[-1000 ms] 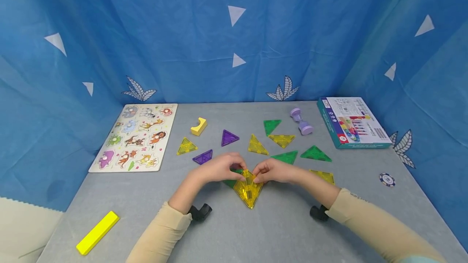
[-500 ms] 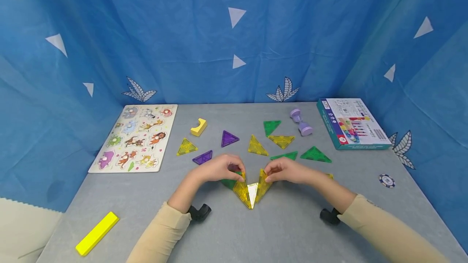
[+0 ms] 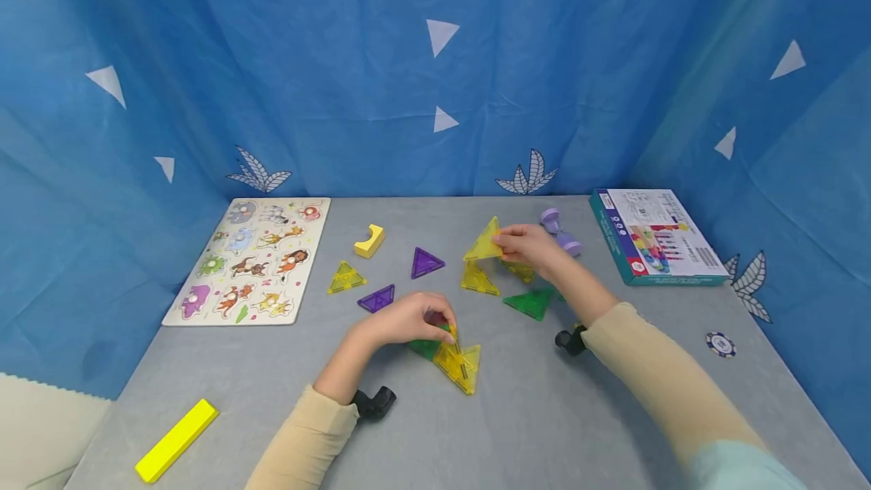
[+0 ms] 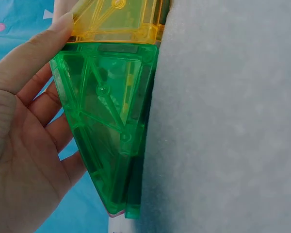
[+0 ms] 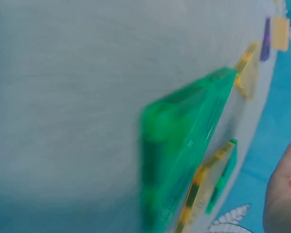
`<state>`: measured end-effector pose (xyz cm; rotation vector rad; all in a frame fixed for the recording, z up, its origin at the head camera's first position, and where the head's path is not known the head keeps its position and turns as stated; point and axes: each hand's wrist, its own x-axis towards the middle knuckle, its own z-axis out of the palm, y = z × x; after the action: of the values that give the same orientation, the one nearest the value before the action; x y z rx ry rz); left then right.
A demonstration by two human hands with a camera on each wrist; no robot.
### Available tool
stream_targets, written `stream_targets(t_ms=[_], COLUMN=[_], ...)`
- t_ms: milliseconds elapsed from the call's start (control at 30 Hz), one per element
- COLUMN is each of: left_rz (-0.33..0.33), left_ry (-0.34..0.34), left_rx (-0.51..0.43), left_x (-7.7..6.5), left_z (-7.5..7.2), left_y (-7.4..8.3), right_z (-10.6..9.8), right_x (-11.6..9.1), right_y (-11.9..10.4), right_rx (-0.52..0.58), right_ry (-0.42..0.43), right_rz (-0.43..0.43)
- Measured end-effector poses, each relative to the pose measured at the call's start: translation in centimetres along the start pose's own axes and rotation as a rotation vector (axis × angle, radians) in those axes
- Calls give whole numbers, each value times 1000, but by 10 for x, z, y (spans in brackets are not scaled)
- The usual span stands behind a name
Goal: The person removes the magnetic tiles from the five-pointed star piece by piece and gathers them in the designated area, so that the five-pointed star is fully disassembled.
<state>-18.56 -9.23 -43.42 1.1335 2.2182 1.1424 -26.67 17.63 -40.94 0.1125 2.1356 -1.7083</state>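
Observation:
My left hand (image 3: 408, 320) pinches a yellow triangular magnetic tile (image 4: 119, 19) standing on the table. A green triangular tile (image 4: 97, 126) adjoins it edge to edge in the left wrist view. Beside these, another yellow tile (image 3: 472, 373) shows at the near right of the cluster. Farther back, my right hand (image 3: 534, 246) holds a separate yellow triangular tile (image 3: 485, 243) by its right side, raised above the table. Below it lie a yellow tile (image 3: 478, 279) and a green tile (image 3: 531, 303). The right wrist view shows only part of my right hand (image 5: 286, 189).
Purple tiles (image 3: 427, 262) and a yellow tile (image 3: 346, 277) lie left of centre. An animal puzzle board (image 3: 261, 206), a yellow arch block (image 3: 369, 243) and a yellow bar (image 3: 177, 441) stand leftward. Rightward are a purple sand timer (image 3: 568, 245), a box (image 3: 674, 279) and a chip (image 3: 720, 344).
My right hand has pulled a yellow tile away from the cluster and carried it toward the back of the table. My left hand stays on the remaining tiles.

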Motion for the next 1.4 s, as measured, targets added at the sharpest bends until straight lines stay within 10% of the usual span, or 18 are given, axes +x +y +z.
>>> stream_targets(t_ms=[300, 700, 933, 1200, 1400], left_rz=[-22, -53, -41, -27, -34], left_ry=[18, 16, 15, 19, 25], left_rx=[-29, -69, -63, -34, -43], left_x=[0, 0, 0, -1, -3], left_z=[9, 10, 8, 1, 1], left_y=[-1, -2, -4, 0, 1], right_z=[21, 29, 28, 52, 71], right_x=[56, 60, 14, -73, -106], right_y=[0, -5, -5, 18, 42], right_rx=[115, -29, -513, -830, -1152], right_ry=[121, 81, -46, -462, -405], right_rz=[146, 160, -154, -477, -576])
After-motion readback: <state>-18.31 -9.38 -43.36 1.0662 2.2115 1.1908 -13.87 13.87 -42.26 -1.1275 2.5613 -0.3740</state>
